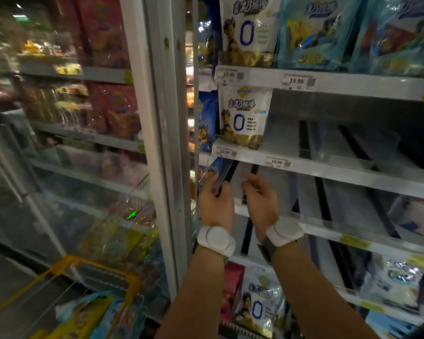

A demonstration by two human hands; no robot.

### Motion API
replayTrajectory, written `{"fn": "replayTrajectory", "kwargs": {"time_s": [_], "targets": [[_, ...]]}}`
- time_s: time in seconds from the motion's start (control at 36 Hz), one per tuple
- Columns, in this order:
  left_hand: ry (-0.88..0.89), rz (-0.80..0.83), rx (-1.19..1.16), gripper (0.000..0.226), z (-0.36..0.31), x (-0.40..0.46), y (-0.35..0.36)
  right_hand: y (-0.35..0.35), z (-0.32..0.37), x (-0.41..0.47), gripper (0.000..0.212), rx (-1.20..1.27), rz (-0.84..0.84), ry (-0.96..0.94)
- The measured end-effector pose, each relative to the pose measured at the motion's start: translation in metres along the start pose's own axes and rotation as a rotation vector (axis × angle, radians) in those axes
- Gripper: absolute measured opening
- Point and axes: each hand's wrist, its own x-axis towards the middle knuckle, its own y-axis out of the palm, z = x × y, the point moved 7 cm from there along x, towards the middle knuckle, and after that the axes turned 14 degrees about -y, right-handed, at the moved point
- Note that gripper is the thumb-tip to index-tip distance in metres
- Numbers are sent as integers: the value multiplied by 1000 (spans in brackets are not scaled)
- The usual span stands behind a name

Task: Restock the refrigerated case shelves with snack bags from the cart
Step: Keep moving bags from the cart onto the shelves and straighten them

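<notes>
1. Head view: our left hand [214, 201] grips a blue snack bag [214, 171] at the left end of the third shelf [353, 231]; our right hand [260, 199] pinches a black divider [251, 177] beside it.
2. We judge restocking barely begun: the shelves are mostly bare, and the cart [88, 297] holds more bags.

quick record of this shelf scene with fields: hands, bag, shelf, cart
left hand: left hand grips a blue snack bag at the shelf's left end
right hand: right hand pinches a black shelf divider
shelf above: one white bag over the 22.90 tag, rest bare
cart: yellow-rimmed cart lower left, holding bags
</notes>
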Motion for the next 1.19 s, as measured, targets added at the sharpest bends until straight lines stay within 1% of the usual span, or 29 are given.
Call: {"fn": "replayTrajectory", "kwargs": {"time_s": [0.08, 0.28, 0.42, 0.5, 0.56, 0.67, 0.72, 0.81, 0.89, 0.94, 0.97, 1.06, 1.08, 1.11, 1.14, 1.19], "targets": [[-28, -23, -1, 22, 6, -7, -15, 3, -8, -18, 23, -12, -31, 18], [-52, -61, 46, 10, 13, -22, -51, 18, -35, -59, 17, -29, -133, 189], [-121, -24, 107, 8, 17, -26, -81, 36, -31, -89, 17, -44, -133, 228], [-187, -13, 142, 16, 19, -26, -111, 58, -28, -110, 13, -52, -121, 244], [-202, -15, 159, 16, 20, -26, -133, 72, -28, -126, 13, -84, -124, 259], [-220, -34, 173, 24, 21, -25, -181, 107, -31, -156, 12, -135, -58, 273], [-217, -43, 201, 20, 21, -28, -197, 116, -28, -165, 13, -111, -53, 287], [-263, -41, 190, 22, 20, -31, -234, 148, -29, -182, 16, -96, 2, 315], [-315, -107, 190, 20, 22, -29, -281, 189, -31, -202, 19, -95, 143, 334], [-338, -150, 180, 21, 27, -25, -323, 224, -28, -223, 17, -70, 214, 344], [-349, -151, 178, 23, 26, -27, -326, 225, -26, -225, 16, -70, 217, 334], [-392, -200, 168, 27, 30, -32, -369, 263, -24, -252, 17, -40, 341, 360], [-392, -207, 157, 27, 28, -32, -371, 265, -26, -255, 17, -22, 355, 377], [-410, -238, 133, 25, 33, -34, -396, 284, -31, -269, 17, -18, 393, 392], [-420, -244, 126, 23, 33, -36, -401, 285, -32, -271, 17, -26, 397, 398], [-412, -312, 108, 24, 40, -37, -438, 309, -36, -290, 15, -55, 444, 419]]}}
